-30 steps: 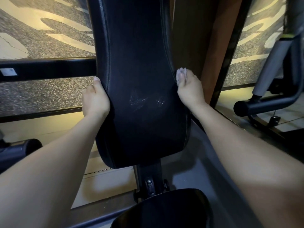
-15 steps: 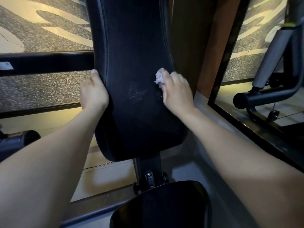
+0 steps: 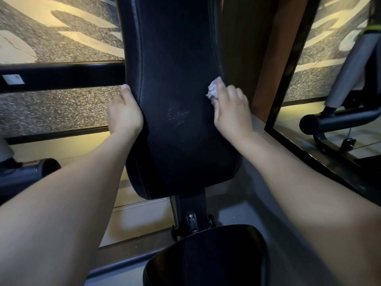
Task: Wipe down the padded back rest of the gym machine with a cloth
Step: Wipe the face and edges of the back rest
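— Speckled wall panels behind the machine; where's the pad?
— The back rest (image 3: 177,79) stands upright before me. My right hand (image 3: 232,112) pinches the wadded cloth (image 3: 212,90) against its right edge, and my left hand (image 3: 124,114) grips the left edge.
— Risks?
— The small cloth could slip out, or skip the pale smudge (image 3: 178,115) mid-pad. No containers in view.

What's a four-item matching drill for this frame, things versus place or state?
1 left hand
2 right hand
3 cloth
4 seat pad

A bottom of view, below the back rest
B grips the back rest's left edge
C pale, bunched near its right edge
D holds the cloth

Pairs: 1-B, 2-D, 3-C, 4-A
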